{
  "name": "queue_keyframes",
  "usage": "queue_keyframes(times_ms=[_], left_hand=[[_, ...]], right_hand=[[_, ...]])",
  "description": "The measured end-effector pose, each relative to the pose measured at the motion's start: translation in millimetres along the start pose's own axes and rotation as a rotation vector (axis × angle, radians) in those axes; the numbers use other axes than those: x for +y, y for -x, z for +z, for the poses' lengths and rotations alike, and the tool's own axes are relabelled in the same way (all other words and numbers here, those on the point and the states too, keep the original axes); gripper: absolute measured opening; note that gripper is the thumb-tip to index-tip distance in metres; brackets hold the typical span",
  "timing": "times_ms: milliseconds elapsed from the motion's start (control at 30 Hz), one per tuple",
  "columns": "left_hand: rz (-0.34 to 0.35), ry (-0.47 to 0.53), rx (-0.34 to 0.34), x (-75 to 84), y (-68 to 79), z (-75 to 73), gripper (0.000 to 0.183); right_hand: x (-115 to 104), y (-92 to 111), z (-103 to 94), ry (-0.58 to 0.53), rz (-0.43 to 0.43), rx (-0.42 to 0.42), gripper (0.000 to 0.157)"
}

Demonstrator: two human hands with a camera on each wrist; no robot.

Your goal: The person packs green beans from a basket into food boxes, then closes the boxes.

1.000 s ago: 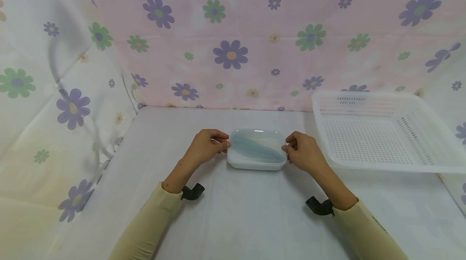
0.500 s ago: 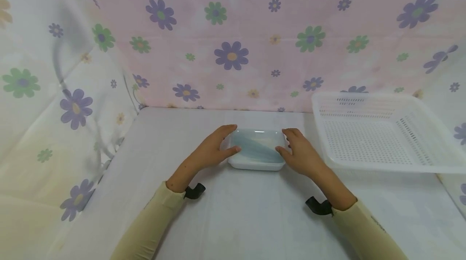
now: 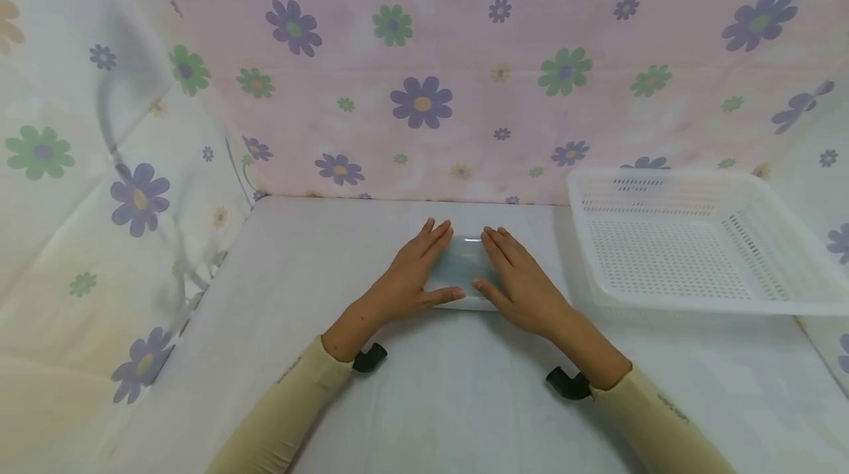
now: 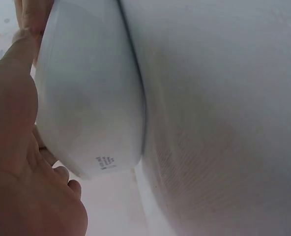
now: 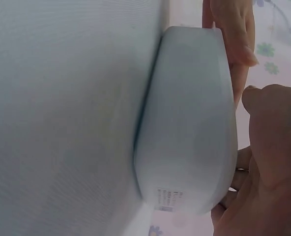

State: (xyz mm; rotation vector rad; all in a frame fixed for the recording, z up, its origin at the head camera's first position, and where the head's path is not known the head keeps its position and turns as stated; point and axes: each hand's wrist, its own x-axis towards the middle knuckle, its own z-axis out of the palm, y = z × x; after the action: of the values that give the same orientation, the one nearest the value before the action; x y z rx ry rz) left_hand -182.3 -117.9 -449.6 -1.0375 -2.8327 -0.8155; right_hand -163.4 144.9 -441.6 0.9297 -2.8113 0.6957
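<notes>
A shallow white rectangular dish (image 3: 464, 262) with a glossy pale blue top sits on the table, its two ends covered by the hands. My left hand (image 3: 413, 275) lies over its left end, fingers straight and angled away from me, thumb near the front edge. Mirroring it, my right hand (image 3: 527, 284) spreads over the right end with straight fingers. The left wrist view shows the dish's smooth white side wall (image 4: 91, 98) with small print near one corner. Similar print marks the wall (image 5: 185, 118) in the right wrist view.
A white perforated plastic basket (image 3: 670, 260) stands at the right, close to my right forearm. White cloth (image 3: 451, 400) covers the table. Flower-printed curtains (image 3: 424, 39) enclose the back and sides. Black curved pieces (image 3: 569, 384) stick out from both wrists.
Both hands were pinching the dish's ends, then spread out and slid inward over its top, fingers now straight. The dish has hardly moved.
</notes>
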Motion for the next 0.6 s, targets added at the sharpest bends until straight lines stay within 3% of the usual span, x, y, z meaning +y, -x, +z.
queue_keyframes(times_ms=[133,600], left_hand=[[-0.010,-0.051,-0.019,0.2,-0.9,4.9,0.101],[-0.028,-0.089,-0.033,0.5,-0.5,6.6,0.100]], right_hand=[[-1,1,2.7,0.023,-0.002,-0.005,0.080],[1,0,12.8,0.147,-0.020,0.003,0.078]])
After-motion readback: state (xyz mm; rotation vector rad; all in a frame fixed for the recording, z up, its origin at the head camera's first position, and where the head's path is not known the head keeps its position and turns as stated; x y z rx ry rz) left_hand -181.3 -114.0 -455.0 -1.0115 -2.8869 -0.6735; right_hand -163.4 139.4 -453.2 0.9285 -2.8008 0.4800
